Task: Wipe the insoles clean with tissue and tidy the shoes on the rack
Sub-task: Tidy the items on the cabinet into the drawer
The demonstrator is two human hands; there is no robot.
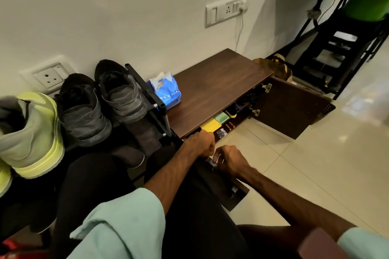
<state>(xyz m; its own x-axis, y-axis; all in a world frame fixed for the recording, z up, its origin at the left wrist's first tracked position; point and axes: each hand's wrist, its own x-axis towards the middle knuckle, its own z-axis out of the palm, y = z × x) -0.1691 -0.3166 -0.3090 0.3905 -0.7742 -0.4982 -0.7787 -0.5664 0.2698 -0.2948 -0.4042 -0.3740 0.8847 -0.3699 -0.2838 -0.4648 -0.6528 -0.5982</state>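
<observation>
A pair of black sneakers (83, 111) (123, 94) stands on the top tier of the black shoe rack (161, 109), toes toward me. Left of them sits a pale green sneaker with a yellow sole (31, 132). A blue tissue pack (166, 88) lies on the brown cabinet top (216, 88), right beside the rack. My left hand (201, 143) and my right hand (228, 160) are close together, fingers curled round the top edge of the near cabinet door (233, 193), which hangs open toward me. No insole is in view.
The cabinet's far door (292, 109) stands open over the tiled floor. Yellow and green items (214, 123) show inside the cabinet. A brown bag (275, 67) and a black-framed desk (336, 48) are to the right. My black-trousered knees fill the foreground.
</observation>
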